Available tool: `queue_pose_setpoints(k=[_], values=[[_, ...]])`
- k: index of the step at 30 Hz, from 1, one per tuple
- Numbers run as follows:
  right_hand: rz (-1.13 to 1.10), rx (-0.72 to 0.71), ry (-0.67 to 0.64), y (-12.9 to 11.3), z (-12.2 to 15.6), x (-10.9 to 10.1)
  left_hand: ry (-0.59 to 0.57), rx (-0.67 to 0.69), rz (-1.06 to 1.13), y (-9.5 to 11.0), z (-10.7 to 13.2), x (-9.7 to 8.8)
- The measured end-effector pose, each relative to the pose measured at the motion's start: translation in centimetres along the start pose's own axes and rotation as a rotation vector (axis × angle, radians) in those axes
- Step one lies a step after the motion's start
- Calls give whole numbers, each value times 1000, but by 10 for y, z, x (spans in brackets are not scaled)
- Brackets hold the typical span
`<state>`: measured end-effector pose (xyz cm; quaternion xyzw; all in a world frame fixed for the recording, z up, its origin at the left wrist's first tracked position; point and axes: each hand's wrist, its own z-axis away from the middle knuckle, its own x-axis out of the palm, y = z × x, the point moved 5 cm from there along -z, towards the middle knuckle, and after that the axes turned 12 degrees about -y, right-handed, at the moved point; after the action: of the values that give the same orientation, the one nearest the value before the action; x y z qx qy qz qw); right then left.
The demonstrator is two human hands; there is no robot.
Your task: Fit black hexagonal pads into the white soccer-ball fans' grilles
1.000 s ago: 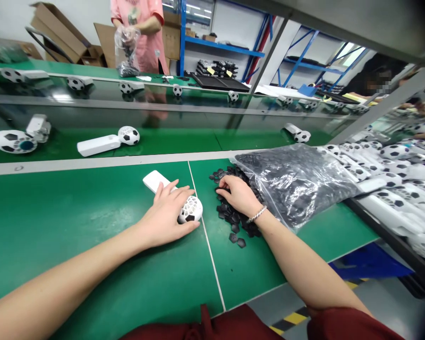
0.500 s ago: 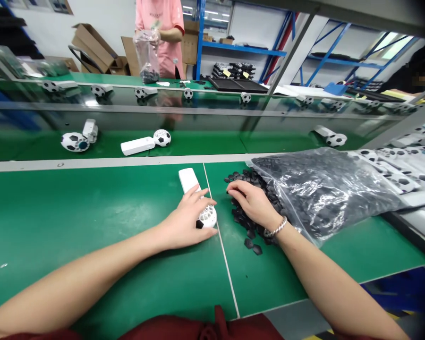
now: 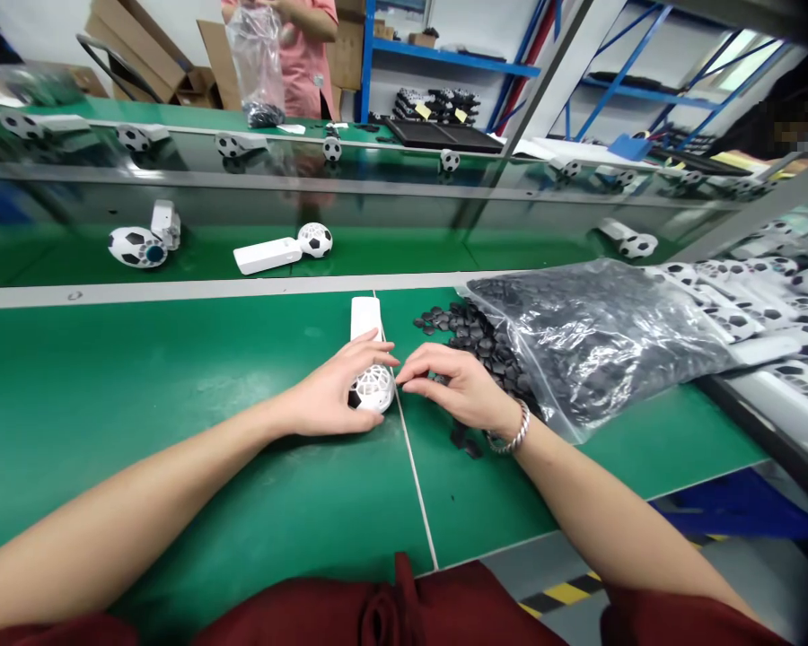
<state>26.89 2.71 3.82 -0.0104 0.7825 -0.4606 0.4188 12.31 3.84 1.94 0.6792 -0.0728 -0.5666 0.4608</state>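
Observation:
My left hand [image 3: 340, 386] is curled round the ball end of a white device [image 3: 364, 316], its thumb and fingers on either side. The device's soccer-ball head [image 3: 375, 388] shows an open white lattice on top and a black patch on its left. Just right of the ball, my right hand [image 3: 454, 381] is closed in a pinch. A dark bit showed at these fingertips a moment ago; now the fingers mostly hide what they hold. Beneath and behind that hand lies a pile of small black pieces [image 3: 488, 345], spilling from a clear plastic bag [image 3: 599, 350].
Beyond the green table's pale edge strip [image 3: 208, 289], a lower green surface carries similar devices [image 3: 269, 255]. White ball devices [image 3: 733, 318] are stacked at right. Across the line, a person in a pink shirt [image 3: 310, 54] handles a clear bag [image 3: 259, 72].
My right hand has moved left from the black pile to beside the ball. My left hand and the device have shifted slightly left in view, the handle now more upright. The camera view has tilted down.

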Motion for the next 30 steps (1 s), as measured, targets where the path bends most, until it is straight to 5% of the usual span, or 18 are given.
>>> queue_pose_setpoints(k=[14,20,30], values=[[132,-175,-21,-15,2,17,8,9,9,1,-2,0],[19,-14,76,-8,0,16,61,5,27,1,-4,0],[-265,128,40,10,-3,20,37,-65,58,2,-4,0]])
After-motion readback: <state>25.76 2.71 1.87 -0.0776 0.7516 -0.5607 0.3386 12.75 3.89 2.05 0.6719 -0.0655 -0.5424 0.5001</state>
